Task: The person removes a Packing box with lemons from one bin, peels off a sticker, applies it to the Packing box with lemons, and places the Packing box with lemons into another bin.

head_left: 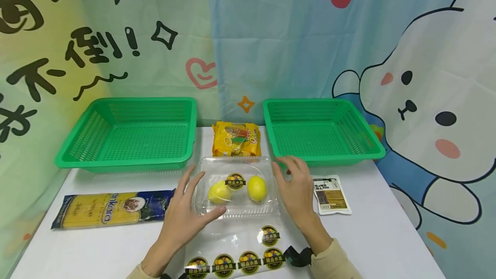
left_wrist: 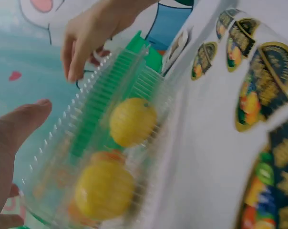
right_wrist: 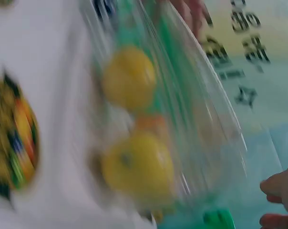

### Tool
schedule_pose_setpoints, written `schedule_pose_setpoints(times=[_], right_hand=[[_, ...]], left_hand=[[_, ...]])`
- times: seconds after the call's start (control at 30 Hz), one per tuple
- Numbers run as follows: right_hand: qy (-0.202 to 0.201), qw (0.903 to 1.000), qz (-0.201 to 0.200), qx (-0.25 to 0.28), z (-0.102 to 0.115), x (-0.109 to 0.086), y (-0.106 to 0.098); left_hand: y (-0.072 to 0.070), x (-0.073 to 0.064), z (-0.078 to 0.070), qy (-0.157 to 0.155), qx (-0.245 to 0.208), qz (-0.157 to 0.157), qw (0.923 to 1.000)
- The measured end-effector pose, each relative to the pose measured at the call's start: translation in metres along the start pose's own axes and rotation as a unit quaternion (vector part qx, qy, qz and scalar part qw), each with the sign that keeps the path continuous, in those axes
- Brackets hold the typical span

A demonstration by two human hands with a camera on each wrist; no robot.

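Observation:
A clear plastic clamshell box (head_left: pixel 238 212) stands shut in the middle of the table, with two lemons (head_left: pixel 257 188) inside. A round fruit sticker (head_left: pixel 235 181) shows on its lid. My left hand (head_left: pixel 190 215) is at the box's left side, thumb and fingers spread. On the opposite side my right hand (head_left: pixel 295 188) hovers by the right edge, fingers loosely bent; the left wrist view shows its fingers (left_wrist: pixel 82 55) apart from the box. A sheet of the same stickers (head_left: pixel 232 242) lies in front of the box. Motion blurs the lemons (right_wrist: pixel 137 164) in the right wrist view.
Two green baskets (head_left: pixel 125 165) (head_left: pixel 329 158) stand at the back left and right. A yellow snack packet (head_left: pixel 236 139) sits between them. A pasta pack (head_left: pixel 112 208) lies at the left, a small white-and-brown pouch (head_left: pixel 331 195) at the right. A printed curtain (head_left: pixel 271 46) hangs behind.

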State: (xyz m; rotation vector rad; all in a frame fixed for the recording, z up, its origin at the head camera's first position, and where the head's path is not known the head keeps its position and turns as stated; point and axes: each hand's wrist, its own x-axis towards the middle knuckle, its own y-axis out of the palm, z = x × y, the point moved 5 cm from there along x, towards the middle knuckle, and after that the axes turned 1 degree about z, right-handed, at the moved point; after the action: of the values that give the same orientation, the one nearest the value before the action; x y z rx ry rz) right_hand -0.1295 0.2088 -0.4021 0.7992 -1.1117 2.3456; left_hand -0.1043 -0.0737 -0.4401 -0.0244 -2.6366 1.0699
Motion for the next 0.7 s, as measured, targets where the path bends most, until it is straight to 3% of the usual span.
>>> schedule_pose_setpoints(times=[0.1, 0.2, 0.43, 0.53, 0.7], right_hand=[[0.023, 0.9988, 0.008, -0.041, -0.023, 0.011, -0.013], [0.062, 0.9932, 0.055, -0.082, -0.046, 0.019, -0.023], [0.11, 0.9696, 0.171, -0.136, -0.081, 0.024, -0.039], [0.12, 0.9648, 0.186, -0.143, -0.087, 0.024, -0.042], [0.12, 0.9647, 0.183, -0.147, -0.09, 0.026, -0.043]], left_hand=[[0.003, -0.004, 0.01, -0.032, -0.051, 0.049, 0.997], [0.008, -0.005, 0.015, -0.028, -0.074, 0.066, 0.9947], [0.017, -0.005, 0.017, -0.023, -0.071, 0.068, 0.9949], [0.018, -0.006, 0.018, -0.028, -0.066, 0.068, 0.9951], [0.018, -0.005, 0.019, -0.022, -0.053, 0.064, 0.9963]])
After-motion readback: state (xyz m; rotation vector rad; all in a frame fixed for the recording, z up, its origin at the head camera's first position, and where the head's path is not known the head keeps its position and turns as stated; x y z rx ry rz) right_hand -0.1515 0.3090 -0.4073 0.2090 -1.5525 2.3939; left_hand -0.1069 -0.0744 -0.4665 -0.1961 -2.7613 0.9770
